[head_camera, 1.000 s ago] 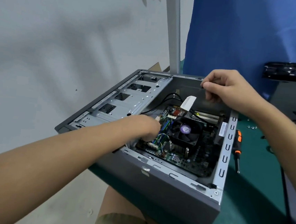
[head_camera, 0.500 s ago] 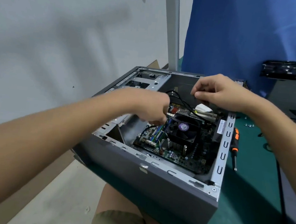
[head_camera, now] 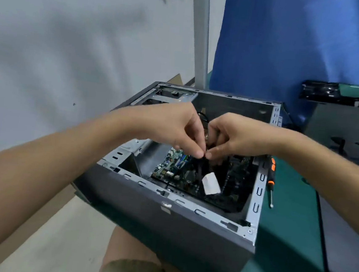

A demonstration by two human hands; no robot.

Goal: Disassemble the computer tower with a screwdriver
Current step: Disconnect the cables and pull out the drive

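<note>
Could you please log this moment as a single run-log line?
left hand: pinching black cable | right hand: pinching same cable | site: above motherboard in open tower | screwdriver: idle on mat

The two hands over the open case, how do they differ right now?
The left hand reaches in over the drive-bay side; the right hand comes from the screwdriver side. Both pinch the same black cable, fingertips nearly touching, above the motherboard.
</note>
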